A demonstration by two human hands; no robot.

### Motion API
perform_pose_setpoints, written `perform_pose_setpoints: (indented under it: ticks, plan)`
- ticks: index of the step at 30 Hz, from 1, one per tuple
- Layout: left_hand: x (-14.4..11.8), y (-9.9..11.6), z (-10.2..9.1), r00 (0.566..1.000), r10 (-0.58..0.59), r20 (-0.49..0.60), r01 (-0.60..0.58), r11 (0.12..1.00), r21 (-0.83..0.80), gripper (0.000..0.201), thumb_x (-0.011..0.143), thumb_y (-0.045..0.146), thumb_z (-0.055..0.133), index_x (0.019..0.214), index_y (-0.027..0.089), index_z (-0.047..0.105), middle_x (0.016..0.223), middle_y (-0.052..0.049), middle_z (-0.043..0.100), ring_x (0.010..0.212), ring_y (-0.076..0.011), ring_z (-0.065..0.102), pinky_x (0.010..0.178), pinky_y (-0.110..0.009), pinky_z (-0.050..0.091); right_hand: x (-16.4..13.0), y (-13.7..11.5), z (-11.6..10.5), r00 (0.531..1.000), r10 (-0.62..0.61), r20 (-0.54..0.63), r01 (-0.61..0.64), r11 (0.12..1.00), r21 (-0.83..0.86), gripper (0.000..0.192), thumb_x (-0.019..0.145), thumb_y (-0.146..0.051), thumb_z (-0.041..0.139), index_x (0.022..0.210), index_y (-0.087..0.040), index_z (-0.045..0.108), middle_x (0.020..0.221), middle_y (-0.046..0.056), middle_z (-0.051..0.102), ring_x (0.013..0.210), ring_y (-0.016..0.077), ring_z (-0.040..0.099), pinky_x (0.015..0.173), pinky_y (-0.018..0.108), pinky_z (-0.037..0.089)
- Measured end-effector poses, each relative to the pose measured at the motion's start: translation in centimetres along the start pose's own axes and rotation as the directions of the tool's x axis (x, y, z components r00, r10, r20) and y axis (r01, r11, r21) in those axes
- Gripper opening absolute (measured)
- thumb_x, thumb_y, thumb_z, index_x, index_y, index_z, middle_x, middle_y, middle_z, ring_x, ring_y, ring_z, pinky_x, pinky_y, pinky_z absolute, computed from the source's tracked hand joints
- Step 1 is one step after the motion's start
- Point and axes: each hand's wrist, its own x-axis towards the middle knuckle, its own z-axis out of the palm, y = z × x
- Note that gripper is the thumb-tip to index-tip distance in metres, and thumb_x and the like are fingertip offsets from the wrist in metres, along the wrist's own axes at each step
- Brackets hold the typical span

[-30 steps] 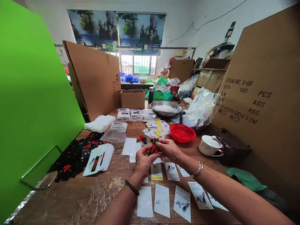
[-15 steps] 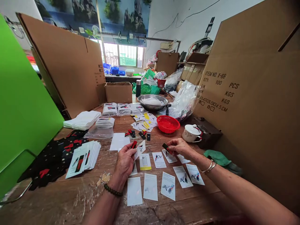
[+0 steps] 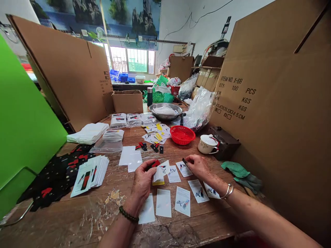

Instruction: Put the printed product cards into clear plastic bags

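My left hand point(image 3: 145, 177) is closed around a small printed card point(image 3: 163, 167) and red-and-black strips point(image 3: 156, 163), the thumb pressed on top. It hovers over a card with a yellow edge point(image 3: 158, 183). My right hand point(image 3: 199, 166) pinches a small black strip point(image 3: 184, 161) above a printed card point(image 3: 183, 170). Between the hands lies another printed card point(image 3: 173, 175). Nearer to me are rows of cards, among them a blank-looking one point(image 3: 163, 203) and one with a picture point(image 3: 182, 201). Several loose black and red strips point(image 3: 155, 148) rest beyond my left hand.
On the left are a fanned card stack point(image 3: 99, 170) and a dark heap of strips point(image 3: 57, 172). Farther back stand a red basket point(image 3: 182, 135), a steel bowl point(image 3: 165, 119) and a lidded cup point(image 3: 207, 144). Large cardboard sheets point(image 3: 274, 113) wall both sides.
My left hand has moved right with its card and strips, now covering much of the yellow-edged card. My right hand still pinches a strip, less of which shows. The whole view has shifted slightly.
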Motion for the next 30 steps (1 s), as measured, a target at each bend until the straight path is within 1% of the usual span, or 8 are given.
perform_pose_setpoints:
  ticks: [3, 5, 9, 12, 16, 20, 23, 30]
  plan:
    - [-0.2, -1.0, 0.2, 0.999, 0.023, 0.025, -0.025, 0.995, 0.1, 0.036, 0.056, 0.016, 0.077, 0.092, 0.015, 0.072, 0.08, -0.006, 0.075, 0.058, -0.0139, 0.065, 0.052, -0.023, 0.05, -0.7, -0.8, 0.6, 0.984, -0.143, 0.108, 0.172, 0.927, -0.335, 0.02, 0.081, -0.008, 0.053, 0.079, -0.016, 0.072, 0.089, 0.011, 0.072, 0.087, 0.022, 0.064, 0.076, 0.029, 0.045]
    - [-0.4, -1.5, 0.4, 0.998, 0.054, 0.045, -0.061, 0.985, 0.161, 0.033, 0.058, 0.018, 0.075, 0.091, 0.015, 0.073, 0.08, -0.007, 0.075, 0.059, -0.0136, 0.064, 0.053, -0.023, 0.05, -1.1, -1.9, 0.5, 0.973, -0.162, 0.162, 0.21, 0.915, -0.345, 0.023, 0.086, -0.013, 0.051, 0.082, -0.016, 0.074, 0.091, 0.011, 0.073, 0.088, 0.0227, 0.065, 0.077, 0.029, 0.045]
    - [-1.0, -1.9, 0.8, 0.991, 0.085, 0.106, -0.114, 0.947, 0.3, 0.03, 0.062, 0.019, 0.072, 0.092, 0.015, 0.074, 0.082, -0.008, 0.076, 0.059, -0.0143, 0.064, 0.054, -0.023, 0.049, -1.4, -4.9, -0.3, 0.971, -0.208, 0.117, 0.201, 0.977, 0.066, 0.027, 0.09, -0.028, 0.051, 0.095, -0.017, 0.074, 0.093, 0.008, 0.074, 0.084, 0.0216, 0.066, 0.073, 0.028, 0.046]
    - [-1.4, -2.0, 1.1, 0.982, 0.126, 0.141, -0.169, 0.92, 0.355, 0.03, 0.062, 0.018, 0.073, 0.093, 0.015, 0.073, 0.084, -0.007, 0.075, 0.062, -0.0143, 0.064, 0.055, -0.023, 0.049, -1.5, -6.7, -0.5, 0.937, -0.225, 0.269, 0.107, 0.914, 0.391, 0.024, 0.08, -0.033, 0.063, 0.091, -0.016, 0.075, 0.087, 0.005, 0.074, 0.076, 0.02, 0.065, 0.065, 0.026, 0.047]
    - [-1.2, -1.9, 0.8, 0.982, 0.135, 0.128, -0.168, 0.943, 0.287, 0.036, 0.056, 0.019, 0.078, 0.092, 0.014, 0.071, 0.08, -0.005, 0.072, 0.058, -0.0119, 0.061, 0.052, -0.021, 0.047, -0.9, -6.1, -1.4, 0.934, -0.222, 0.281, 0.071, 0.883, 0.463, 0.02, 0.074, -0.032, 0.066, 0.082, -0.015, 0.073, 0.074, 0.003, 0.07, 0.065, 0.0167, 0.061, 0.059, 0.025, 0.044]
    - [-0.5, -1.6, -0.2, 0.991, 0.131, 0.012, -0.13, 0.968, 0.215, 0.042, 0.052, 0.023, 0.083, 0.091, 0.014, 0.07, 0.08, -0.004, 0.07, 0.06, -0.012, 0.062, 0.055, -0.023, 0.05, 0.1, -2.0, -3.8, 0.99, -0.14, 0.024, 0.137, 0.985, 0.102, 0.015, 0.079, -0.024, 0.06, 0.083, -0.017, 0.073, 0.079, 0.004, 0.071, 0.071, 0.0189, 0.063, 0.064, 0.027, 0.044]
    - [0.0, -1.6, -0.5, 0.994, 0.105, -0.011, -0.102, 0.984, 0.148, 0.047, 0.049, 0.023, 0.086, 0.091, 0.013, 0.069, 0.088, -0.007, 0.071, 0.067, -0.0144, 0.066, 0.062, -0.026, 0.053, -0.3, 1.3, -4.8, 0.979, -0.181, -0.095, 0.151, 0.953, -0.263, 0.019, 0.083, -0.017, 0.056, 0.088, -0.018, 0.074, 0.086, 0.006, 0.071, 0.082, 0.0206, 0.064, 0.072, 0.028, 0.043]
    - [-0.1, -2.2, 0.1, 1.0, 0.006, 0.03, -0.009, 0.996, 0.085, 0.049, 0.047, 0.023, 0.088, 0.091, 0.014, 0.067, 0.08, -0.007, 0.073, 0.065, -0.0181, 0.068, 0.059, -0.028, 0.054, -3.5, 3.6, -3.3, 0.982, -0.185, 0.035, 0.166, 0.759, -0.629, 0.024, 0.088, -0.009, 0.049, 0.088, -0.017, 0.071, 0.092, 0.011, 0.068, 0.084, 0.0223, 0.061, 0.069, 0.028, 0.04]
